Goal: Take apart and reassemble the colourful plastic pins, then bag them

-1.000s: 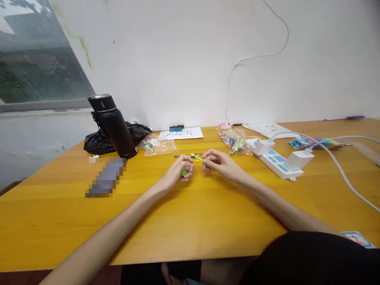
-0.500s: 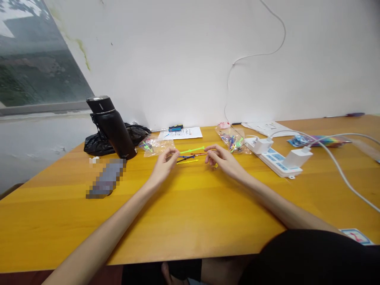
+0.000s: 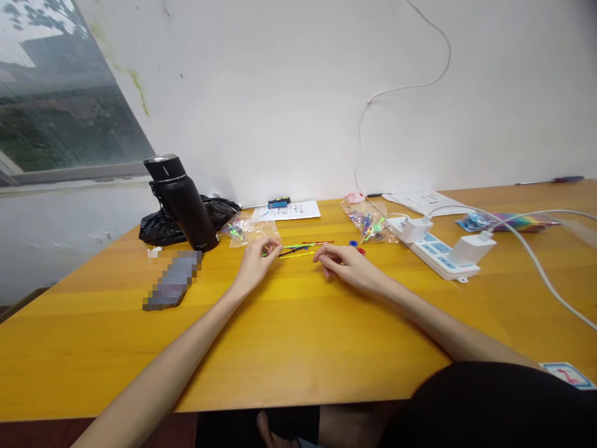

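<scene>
My left hand (image 3: 255, 264) rests on the wooden table (image 3: 298, 348), its fingertips pinched on the left end of a thin green plastic stick (image 3: 291, 247). Beside that stick lie a yellow stick (image 3: 298, 254) and a red stick (image 3: 318, 242). My right hand (image 3: 342, 264) lies on the table to the right of the sticks with its fingers curled; whether anything is in them is hidden. Small blue and red round pieces (image 3: 356, 246) sit just beyond the right hand.
A black flask (image 3: 183, 202) and black bag (image 3: 158, 225) stand at back left, a blurred dark object (image 3: 173, 280) near them. Plastic bags of coloured parts (image 3: 252, 229) (image 3: 366, 221), a paper sheet (image 3: 289, 210) with a screwdriver (image 3: 278, 202), and a power strip (image 3: 438, 252) with chargers and cables lie behind.
The green stick has gone from being held between both hands to lying low on the table with the left fingertips on its end. The right hand has let it go and settled on the table.
</scene>
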Tool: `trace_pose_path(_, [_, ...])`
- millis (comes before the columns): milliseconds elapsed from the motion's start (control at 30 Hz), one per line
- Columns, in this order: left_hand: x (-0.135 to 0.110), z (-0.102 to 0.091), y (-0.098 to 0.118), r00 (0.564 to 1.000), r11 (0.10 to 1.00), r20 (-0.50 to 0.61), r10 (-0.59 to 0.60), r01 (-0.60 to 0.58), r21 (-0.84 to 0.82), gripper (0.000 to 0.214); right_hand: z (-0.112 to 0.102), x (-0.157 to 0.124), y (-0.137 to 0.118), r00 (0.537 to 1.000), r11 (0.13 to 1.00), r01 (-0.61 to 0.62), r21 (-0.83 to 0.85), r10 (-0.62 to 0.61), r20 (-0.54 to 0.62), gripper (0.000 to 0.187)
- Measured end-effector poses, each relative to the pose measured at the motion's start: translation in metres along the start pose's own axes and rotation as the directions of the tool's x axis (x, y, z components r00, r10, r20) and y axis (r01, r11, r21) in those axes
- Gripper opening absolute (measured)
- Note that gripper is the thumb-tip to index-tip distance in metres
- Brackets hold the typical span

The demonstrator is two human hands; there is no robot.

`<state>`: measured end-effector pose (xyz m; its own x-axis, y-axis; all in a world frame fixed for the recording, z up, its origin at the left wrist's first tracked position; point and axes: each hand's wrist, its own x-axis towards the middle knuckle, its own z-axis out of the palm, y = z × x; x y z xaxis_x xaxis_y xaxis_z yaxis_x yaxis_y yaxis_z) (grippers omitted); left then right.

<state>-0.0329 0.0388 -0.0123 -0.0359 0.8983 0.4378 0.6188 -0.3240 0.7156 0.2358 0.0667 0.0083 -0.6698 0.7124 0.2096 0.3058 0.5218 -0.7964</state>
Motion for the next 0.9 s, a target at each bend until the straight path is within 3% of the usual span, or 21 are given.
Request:
trace_pose_path(233, [-0.002, 0.003, -0.014, 0.997, 0.990, 0.068, -0.040, 0.030, 0.138, 0.021, 0.000, -0.001, 0.003, 0.998, 0.992, 0.012, -0.124, -0.004, 0.063, 0.029])
trace_pose_path(733, [0.004, -0.003, -0.021, 0.997, 0.990, 0.058, -0.059, 0.052, 0.128, 0.022, -0.001, -0.004, -0.001, 0.993, 0.983, 0.040, -0.178, -0.019, 0.116, 0.027])
trace_pose_path(833, [0.005, 0.001, -0.018, 0.996, 0.996, 0.021, -0.086, 0.085, 0.029, 0.018, -0.001, -0.004, -0.002, 0.993, 0.984, 0.041, -0.176, -0.021, 0.118, 0.026])
trace_pose_path(900, [0.003, 0.006, -0.009, 0.983, 0.970, 0.008, -0.183, 0.182, -0.159, 0.021, 0.000, -0.004, -0.003, 0.994, 0.983, 0.041, -0.177, -0.023, 0.106, 0.025])
